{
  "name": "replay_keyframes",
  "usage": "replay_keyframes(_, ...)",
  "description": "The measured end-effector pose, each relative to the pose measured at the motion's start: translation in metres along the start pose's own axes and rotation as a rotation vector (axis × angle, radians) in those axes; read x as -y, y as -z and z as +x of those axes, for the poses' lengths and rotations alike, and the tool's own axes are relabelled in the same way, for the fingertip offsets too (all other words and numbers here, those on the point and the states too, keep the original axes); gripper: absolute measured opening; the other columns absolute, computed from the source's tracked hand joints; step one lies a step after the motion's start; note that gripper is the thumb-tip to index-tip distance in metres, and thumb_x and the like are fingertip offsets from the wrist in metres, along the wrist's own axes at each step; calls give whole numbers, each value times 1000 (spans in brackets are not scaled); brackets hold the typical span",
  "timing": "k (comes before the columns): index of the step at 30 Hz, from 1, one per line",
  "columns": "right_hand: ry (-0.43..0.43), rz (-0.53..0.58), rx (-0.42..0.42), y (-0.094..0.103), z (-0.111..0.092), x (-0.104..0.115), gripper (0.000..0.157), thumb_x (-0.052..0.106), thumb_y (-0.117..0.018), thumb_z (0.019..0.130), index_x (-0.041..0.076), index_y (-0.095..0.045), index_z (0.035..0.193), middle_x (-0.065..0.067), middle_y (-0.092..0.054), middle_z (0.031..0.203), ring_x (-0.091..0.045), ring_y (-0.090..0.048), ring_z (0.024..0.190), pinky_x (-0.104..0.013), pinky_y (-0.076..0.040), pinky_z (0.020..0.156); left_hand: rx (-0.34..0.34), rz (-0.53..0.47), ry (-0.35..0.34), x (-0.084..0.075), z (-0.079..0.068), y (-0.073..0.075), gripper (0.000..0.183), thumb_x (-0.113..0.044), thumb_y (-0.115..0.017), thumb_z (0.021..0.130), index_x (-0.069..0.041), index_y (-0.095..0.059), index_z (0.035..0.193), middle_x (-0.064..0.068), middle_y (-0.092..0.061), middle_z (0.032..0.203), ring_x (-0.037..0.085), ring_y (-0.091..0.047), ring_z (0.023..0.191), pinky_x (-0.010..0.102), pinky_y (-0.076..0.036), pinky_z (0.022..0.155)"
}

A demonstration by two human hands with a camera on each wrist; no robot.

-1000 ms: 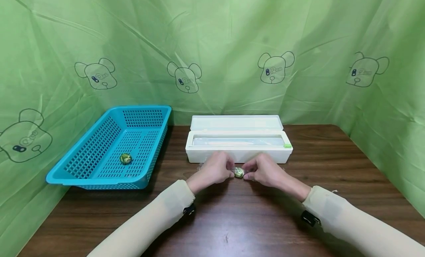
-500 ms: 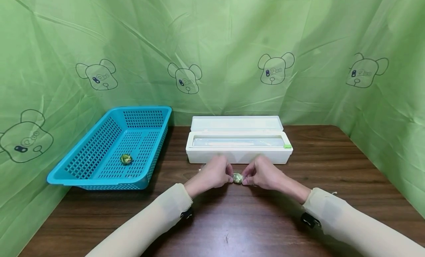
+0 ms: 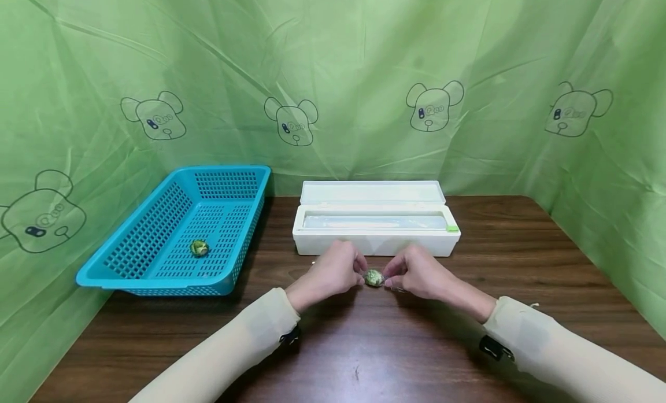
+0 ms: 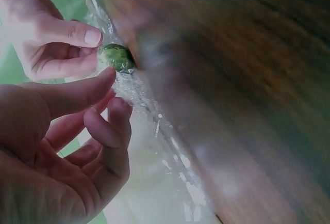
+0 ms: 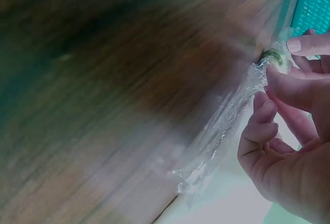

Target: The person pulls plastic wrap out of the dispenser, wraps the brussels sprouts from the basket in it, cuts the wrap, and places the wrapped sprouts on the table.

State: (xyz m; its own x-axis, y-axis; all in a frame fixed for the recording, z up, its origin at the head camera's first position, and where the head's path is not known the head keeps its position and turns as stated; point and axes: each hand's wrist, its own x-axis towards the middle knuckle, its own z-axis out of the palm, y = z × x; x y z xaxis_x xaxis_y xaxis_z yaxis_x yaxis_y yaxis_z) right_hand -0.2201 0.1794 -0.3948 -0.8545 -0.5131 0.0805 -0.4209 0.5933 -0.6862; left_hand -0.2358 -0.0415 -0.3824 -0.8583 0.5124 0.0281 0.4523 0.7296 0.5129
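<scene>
so from the head view we've got both hands low over the wooden table [image 3: 395, 348], left hand [image 3: 337, 270] and right hand [image 3: 420, 272] close together with a small green sprout [image 3: 373, 278] sitting right between their fingertips. both look narrow, thumb and fingers drawn in at either end of it. the white box [image 3: 374, 244] is just behind, lid [image 3: 372, 192] open, and a second sprout [image 3: 199, 248] sits in the blue basket [image 3: 156, 285] off to our left. over in the left wrist view we see clear film [image 4: 172, 157] around the sprout, with a loose tail running out beside our left fingers; our thumb is right up at the near end, so we seem to be pinching film there rather than the sprout itself. right wrist view is much the same mirrored: a crinkly tail trails out beside our right hand, thumb up at the sprout's other end. our take: we'd call this closing up the wrap, so pinch snug against the sprout, keep the tension even on both ends, gather the loose tails in before twisting, and go easy, since thin film could tear.
</scene>
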Motion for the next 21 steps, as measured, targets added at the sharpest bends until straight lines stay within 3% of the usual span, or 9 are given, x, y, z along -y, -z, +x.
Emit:
replay_keyframes(7,-2,-35,3,-3,2,-2,7,1,-84,87,8,-83,88,4,-78,84,-10,-64,78,-26,-52,67,9,60,18,1,6,-6,13,-8,-92,80,-16,-81,81,-8,-74,78,9,-64,76,29,-55,73)
replay_keyframes(16,-11,-34,15,-9,4,0,12,-1,-84,86,8,-81,79,5,-73,70,-5,-58,53,-24,-49,50,40,51,36,2,12,-9,17,-8,-91,80,-17,-79,74,-10,-71,75,9,-62,73,28,-54,71)
replay_keyframes(21,-5,-52,37,-12,1,4,17,0,-86,84,13,-79,75,9,-69,64,-2,-56,53,-23,-47,51,42,61,-3,5,11,-9,19,-3,-89,81,-17,-79,72,-11,-71,72,8,-61,72,26,-53,71)
